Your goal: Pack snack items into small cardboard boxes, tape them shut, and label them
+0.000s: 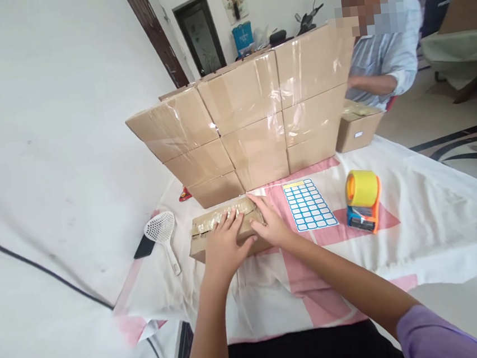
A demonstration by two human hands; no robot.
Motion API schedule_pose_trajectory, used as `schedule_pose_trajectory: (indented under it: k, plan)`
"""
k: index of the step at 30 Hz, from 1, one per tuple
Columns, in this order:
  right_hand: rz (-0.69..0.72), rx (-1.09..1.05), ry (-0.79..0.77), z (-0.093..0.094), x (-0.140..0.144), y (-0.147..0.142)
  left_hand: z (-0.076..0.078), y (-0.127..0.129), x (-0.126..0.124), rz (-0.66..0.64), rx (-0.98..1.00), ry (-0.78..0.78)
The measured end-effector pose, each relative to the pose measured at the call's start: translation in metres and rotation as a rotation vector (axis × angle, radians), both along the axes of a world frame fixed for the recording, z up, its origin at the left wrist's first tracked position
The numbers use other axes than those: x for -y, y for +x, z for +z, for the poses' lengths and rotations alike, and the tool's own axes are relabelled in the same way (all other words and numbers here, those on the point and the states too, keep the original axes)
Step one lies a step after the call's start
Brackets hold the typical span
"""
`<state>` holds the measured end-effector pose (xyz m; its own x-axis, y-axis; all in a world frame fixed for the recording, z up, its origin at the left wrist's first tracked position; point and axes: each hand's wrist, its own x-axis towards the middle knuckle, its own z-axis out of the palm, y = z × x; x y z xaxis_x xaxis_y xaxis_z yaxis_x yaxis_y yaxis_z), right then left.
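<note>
Forearms: both reach in from 6 o'clock, purple sleeve on the right arm, meeting on 1 box.
Left hand (223, 245): flat, fingers spread, palm down on the small taped box (210, 232); pressing, not gripping, likely to smooth the tape and keep the box from sliding.
Right hand (270, 224): fingers curled together over the box's right end at its top edge; clamped lightly on that corner, seemingly steadying the box against the left hand's push.
Small taped box: lies flat on the tablecloth (437, 227), dead centre, just in front of the stack; top already wrinkled with clear tape.
Box stack (249, 116): at 12 o'clock, 3 rows high and 3 wide, taped faces toward the camera; stacked tight like a wall, probably to leave working room in front.
Label sheet (308, 205): at 1 o'clock, flat, blue-bordered blank stickers, just beside the right hand for easy reach.
Tape dispenser (363, 207): at 2 o'clock, yellow roll, orange and blue body, standing upright clear of the hands.
White slotted scoop (162, 234): at 10 o'clock near the table edge, handle toward the camera, beside a dark flat object; well apart from the box.
Other person (382, 58): at 1 o'clock behind the stack, striped shirt, arm over another box (358, 128); their hands are mostly hidden.
</note>
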<state>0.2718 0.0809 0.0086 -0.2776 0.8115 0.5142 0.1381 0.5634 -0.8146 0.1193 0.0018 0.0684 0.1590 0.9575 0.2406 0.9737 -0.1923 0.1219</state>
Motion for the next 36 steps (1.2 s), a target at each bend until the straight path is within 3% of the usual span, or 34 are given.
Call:
schedule_pose_trajectory:
  k: [4, 6, 9, 11, 12, 14, 16, 22, 25, 31, 36]
  plan:
    - [-0.048, -0.028, 0.056, 0.001, 0.035, 0.041, -0.005, -0.001, -0.002, 0.032, -0.018, -0.013]
    - [-0.263, -0.098, 0.122, 0.003, 0.055, 0.079, -0.001, -0.003, -0.006, 0.044, -0.030, -0.029]
    - [-0.792, -0.216, 0.201, 0.004, 0.068, 0.145, 0.003, 0.002, -0.018, 0.046, -0.040, -0.026]
    - [-1.030, -0.356, 0.114, 0.002, 0.059, 0.187, 0.003, 0.010, -0.027, 0.028, -0.042, -0.017]
    - [-1.050, -0.450, 0.015, 0.000, 0.050, 0.205, 0.003, 0.015, -0.032, 0.018, -0.042, -0.017]
    - [-0.922, -0.596, -0.274, -0.002, 0.030, 0.234, 0.002, 0.022, -0.038, 0.012, -0.037, -0.029]
    - [-0.768, -0.587, -0.424, -0.003, 0.013, 0.252, 0.001, 0.026, -0.041, 0.024, -0.032, -0.044]
    - [-0.352, -0.378, -0.605, 0.005, -0.014, 0.253, -0.003, 0.028, -0.034, 0.023, -0.038, 0.024]
    - [-0.343, -0.373, -0.623, 0.003, -0.025, 0.243, -0.005, 0.030, -0.031, 0.023, -0.023, 0.060]
    - [-0.475, -0.510, -0.524, -0.003, -0.031, 0.225, -0.011, 0.030, -0.032, 0.020, 0.033, 0.091]
    - [-0.374, -0.618, -0.475, 0.020, -0.018, 0.217, -0.010, 0.029, -0.029, -0.008, 0.129, 0.124]
